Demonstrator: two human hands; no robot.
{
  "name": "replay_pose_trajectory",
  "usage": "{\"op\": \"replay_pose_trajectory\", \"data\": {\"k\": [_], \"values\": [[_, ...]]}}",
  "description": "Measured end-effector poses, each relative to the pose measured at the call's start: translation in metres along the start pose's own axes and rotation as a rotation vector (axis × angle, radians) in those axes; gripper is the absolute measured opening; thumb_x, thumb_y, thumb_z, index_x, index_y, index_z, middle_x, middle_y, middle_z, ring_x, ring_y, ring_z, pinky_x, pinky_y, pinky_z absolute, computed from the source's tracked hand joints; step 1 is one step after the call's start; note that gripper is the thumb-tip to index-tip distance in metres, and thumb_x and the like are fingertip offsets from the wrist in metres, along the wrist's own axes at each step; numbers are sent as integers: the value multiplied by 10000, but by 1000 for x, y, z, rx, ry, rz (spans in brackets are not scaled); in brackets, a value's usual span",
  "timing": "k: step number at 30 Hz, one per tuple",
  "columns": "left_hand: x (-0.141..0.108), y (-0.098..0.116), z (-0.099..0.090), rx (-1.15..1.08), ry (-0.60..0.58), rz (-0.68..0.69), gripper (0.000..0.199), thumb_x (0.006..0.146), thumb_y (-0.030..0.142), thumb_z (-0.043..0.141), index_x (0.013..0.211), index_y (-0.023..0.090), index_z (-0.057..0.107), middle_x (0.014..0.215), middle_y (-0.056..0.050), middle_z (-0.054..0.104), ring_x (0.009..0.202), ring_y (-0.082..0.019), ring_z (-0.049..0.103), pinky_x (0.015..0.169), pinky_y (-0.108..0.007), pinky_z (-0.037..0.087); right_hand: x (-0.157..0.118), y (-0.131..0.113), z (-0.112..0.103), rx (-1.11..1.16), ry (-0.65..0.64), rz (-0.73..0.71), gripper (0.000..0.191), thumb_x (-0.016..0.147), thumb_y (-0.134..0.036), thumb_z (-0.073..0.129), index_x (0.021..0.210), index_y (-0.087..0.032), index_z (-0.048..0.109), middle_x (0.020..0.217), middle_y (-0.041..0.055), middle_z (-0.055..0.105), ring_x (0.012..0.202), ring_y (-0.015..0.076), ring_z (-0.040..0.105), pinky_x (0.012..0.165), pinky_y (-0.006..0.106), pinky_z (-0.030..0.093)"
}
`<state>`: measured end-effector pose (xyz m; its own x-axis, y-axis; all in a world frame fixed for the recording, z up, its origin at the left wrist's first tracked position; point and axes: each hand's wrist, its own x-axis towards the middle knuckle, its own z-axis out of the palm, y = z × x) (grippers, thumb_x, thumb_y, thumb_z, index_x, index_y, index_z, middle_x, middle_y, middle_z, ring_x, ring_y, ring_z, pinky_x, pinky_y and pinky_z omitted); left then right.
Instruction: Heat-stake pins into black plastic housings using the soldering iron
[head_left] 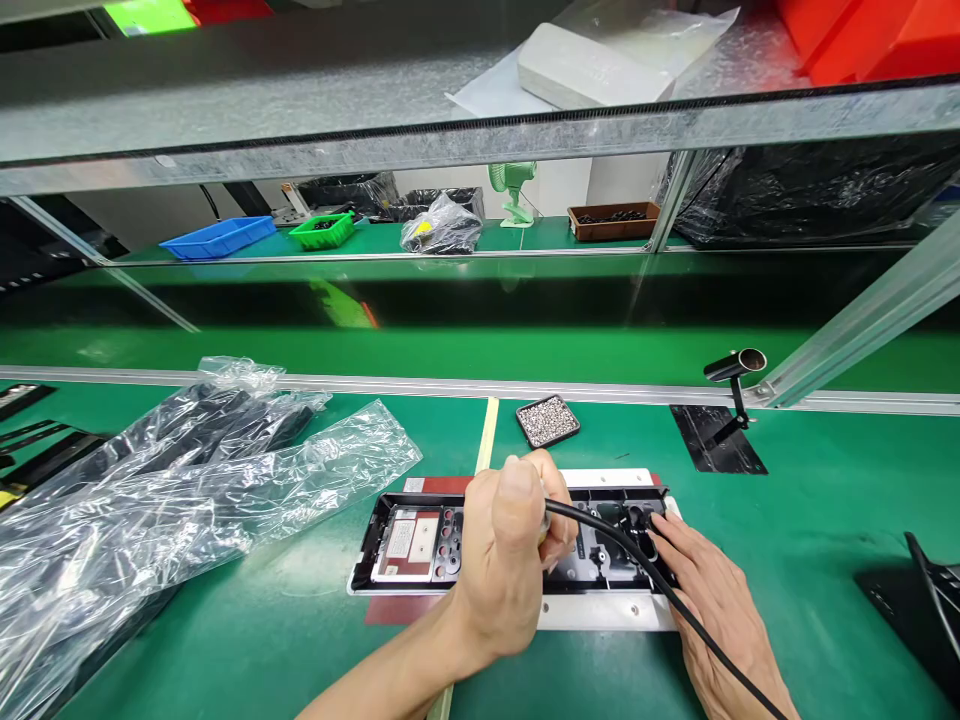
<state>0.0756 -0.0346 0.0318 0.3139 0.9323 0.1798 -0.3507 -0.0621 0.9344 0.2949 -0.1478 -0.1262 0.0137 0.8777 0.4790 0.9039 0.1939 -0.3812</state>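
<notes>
A long black plastic housing (465, 590) lies on a white plate (600, 612) in front of me, with a pale labelled insert at its left end. My left hand (510, 550) is closed in an upright fist over the middle of the housing, thumb on top. It grips an electric screwdriver, whose body is mostly hidden by the fingers; its black cable (637, 555) runs out to the lower right. My right hand (709, 590) holds the right end of the housing, fingertips over the edge near a round black part. Behind the housing stands a small black tray of screws (547, 420).
Clear plastic bags (247, 490) with dark parts cover the left of the green bench (300, 640). A black tube holder (735, 368) stands back right, and a dark part (915, 600) lies at the right edge. A metal shelf (375, 150) crosses overhead.
</notes>
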Motion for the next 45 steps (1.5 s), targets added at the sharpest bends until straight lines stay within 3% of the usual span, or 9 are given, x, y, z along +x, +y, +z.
{"op": "replay_pose_trajectory", "data": {"k": [5,14,22,45], "values": [[1,3,2,-3,20,-10,641,951,744,461,589,214,465,465,40,384,418,-89,329,405,-256,264,1,-1,-1,0,-1,-27,467,1085,-388,341,1512,-258,480,1557,78,536,1416,304,515,1112,485,434],[1,3,2,-29,14,-11,654,948,753,457,581,212,468,467,48,350,431,-90,311,412,-257,249,1,-3,-3,-7,-46,10,469,1084,-419,346,1500,-259,493,1548,71,547,1430,297,502,1128,495,413],[1,2,1,-35,1,-3,647,953,744,464,588,210,467,470,50,345,426,-85,306,404,-247,241,3,-5,-4,-17,-6,-40,464,1090,-383,343,1501,-228,490,1541,89,551,1439,280,492,1133,464,406],[1,4,2,-10,24,-31,672,949,772,417,574,216,460,458,40,368,415,-88,314,398,-260,237,2,-5,-5,-17,-24,6,470,1089,-425,336,1499,-258,494,1562,65,534,1434,284,499,1113,467,424]]}}
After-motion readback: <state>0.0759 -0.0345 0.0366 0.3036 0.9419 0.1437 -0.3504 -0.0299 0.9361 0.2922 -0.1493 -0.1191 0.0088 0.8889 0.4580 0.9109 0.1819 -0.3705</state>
